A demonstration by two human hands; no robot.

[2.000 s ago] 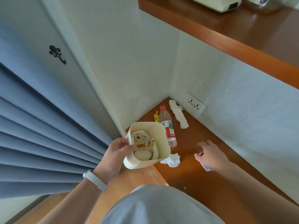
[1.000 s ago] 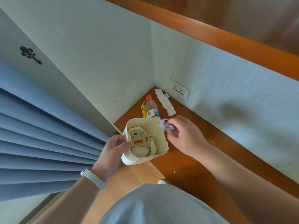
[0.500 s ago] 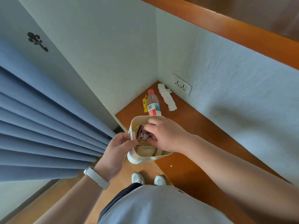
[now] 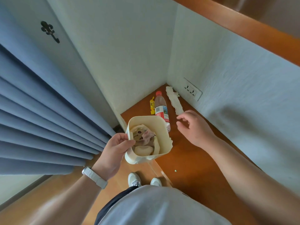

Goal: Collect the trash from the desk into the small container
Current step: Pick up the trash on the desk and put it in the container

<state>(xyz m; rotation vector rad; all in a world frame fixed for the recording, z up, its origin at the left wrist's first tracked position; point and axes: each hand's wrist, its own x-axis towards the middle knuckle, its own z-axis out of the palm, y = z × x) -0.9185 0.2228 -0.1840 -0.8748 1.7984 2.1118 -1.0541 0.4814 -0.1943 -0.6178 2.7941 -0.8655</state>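
Observation:
My left hand (image 4: 113,151) grips the near-left rim of a small cream container (image 4: 160,127), held at the wooden desk's (image 4: 194,168) left edge. Crumpled wrappers and paper (image 4: 144,138) fill its inside. My right hand (image 4: 194,127) hovers over the desk to the right of the container, fingers apart and empty. Beyond it lie a long twisted white tissue (image 4: 174,100), a plastic bottle (image 4: 160,108) with a red cap and a yellow candy wrapper (image 4: 152,105). A white crumpled tissue peeks out behind the container's right wall.
White walls close the desk corner, with a socket (image 4: 191,90) on the right wall. A wooden shelf (image 4: 243,26) runs overhead. Blue curtains (image 4: 40,119) hang on the left. My white shoes (image 4: 142,180) stand on the wooden floor below the desk edge.
My right hand carried a small purple wrapper from the desk into the container, let it go there and has moved back out to the right, empty. The left hand keeps its hold.

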